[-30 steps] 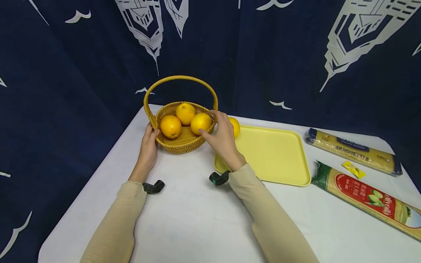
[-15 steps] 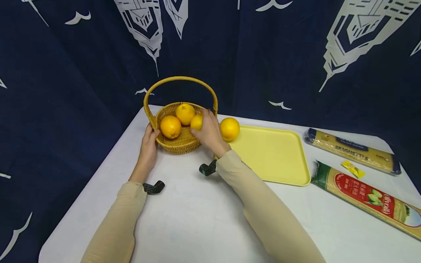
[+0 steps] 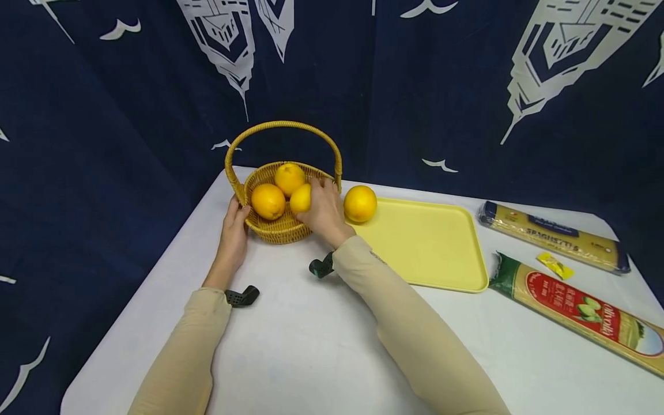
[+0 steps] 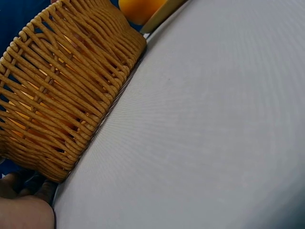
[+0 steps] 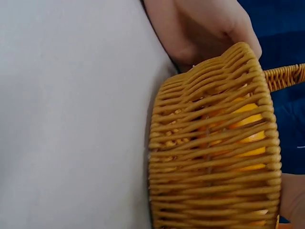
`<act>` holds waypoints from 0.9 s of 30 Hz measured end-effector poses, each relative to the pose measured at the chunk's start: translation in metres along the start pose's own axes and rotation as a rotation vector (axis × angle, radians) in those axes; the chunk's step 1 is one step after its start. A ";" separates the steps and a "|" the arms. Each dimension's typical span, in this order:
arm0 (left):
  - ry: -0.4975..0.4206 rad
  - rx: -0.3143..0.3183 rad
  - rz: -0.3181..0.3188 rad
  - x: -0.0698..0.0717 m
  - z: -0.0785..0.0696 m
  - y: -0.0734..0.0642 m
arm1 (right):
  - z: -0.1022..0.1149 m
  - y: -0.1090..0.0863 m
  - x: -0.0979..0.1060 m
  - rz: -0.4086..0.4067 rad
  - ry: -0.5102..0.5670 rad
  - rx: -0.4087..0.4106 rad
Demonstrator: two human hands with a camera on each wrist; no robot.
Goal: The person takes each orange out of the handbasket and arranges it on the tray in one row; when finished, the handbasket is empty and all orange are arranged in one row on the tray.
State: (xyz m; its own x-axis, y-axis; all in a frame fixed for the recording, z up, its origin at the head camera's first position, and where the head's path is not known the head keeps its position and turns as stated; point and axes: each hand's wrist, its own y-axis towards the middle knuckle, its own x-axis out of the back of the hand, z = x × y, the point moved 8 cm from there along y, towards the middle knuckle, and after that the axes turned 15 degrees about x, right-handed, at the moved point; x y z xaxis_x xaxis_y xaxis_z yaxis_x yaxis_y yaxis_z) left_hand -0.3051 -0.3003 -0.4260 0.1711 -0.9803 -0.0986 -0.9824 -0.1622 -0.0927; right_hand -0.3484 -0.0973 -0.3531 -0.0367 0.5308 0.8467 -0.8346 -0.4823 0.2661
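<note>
A woven wicker basket (image 3: 280, 234) with a tall arched handle stands at the table's far left. My left hand (image 3: 233, 237) holds its left side, thumb at the rim. Inside lie an orange (image 3: 268, 202) on the left and another orange (image 3: 289, 178) at the back. Reaching over the right rim, my right hand (image 3: 328, 214) grips a third orange (image 3: 300, 199) inside the basket, its right part hidden by the fingers. One more orange (image 3: 360, 203) sits outside, just right of the basket. In the right wrist view the basket wall (image 5: 214, 143) hides most of the fruit.
A yellow tray (image 3: 430, 248) lies right of the basket, the outside orange by its far left corner. Farther right are a spaghetti pack (image 3: 555, 236), a small yellow packet (image 3: 555, 266) and a red-labelled pasta bag (image 3: 576, 308). A dark blue patterned curtain (image 3: 415, 115) hangs behind the table.
My right hand has moved left from the basket's right rim and closed on the right-hand orange, shifting it slightly left. The orange outside has come into fuller view. My left hand stays put.
</note>
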 end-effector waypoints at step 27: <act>0.008 -0.011 0.009 -0.003 -0.001 -0.001 | -0.012 -0.040 0.074 -0.360 0.245 0.190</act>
State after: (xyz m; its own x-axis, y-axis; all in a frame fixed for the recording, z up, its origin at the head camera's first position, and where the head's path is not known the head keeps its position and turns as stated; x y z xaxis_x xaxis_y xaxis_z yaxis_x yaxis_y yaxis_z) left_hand -0.3049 -0.2976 -0.4247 0.1622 -0.9825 -0.0919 -0.9846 -0.1550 -0.0807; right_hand -0.3242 -0.0308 -0.3067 0.0891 0.8253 0.5576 -0.7033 -0.3442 0.6220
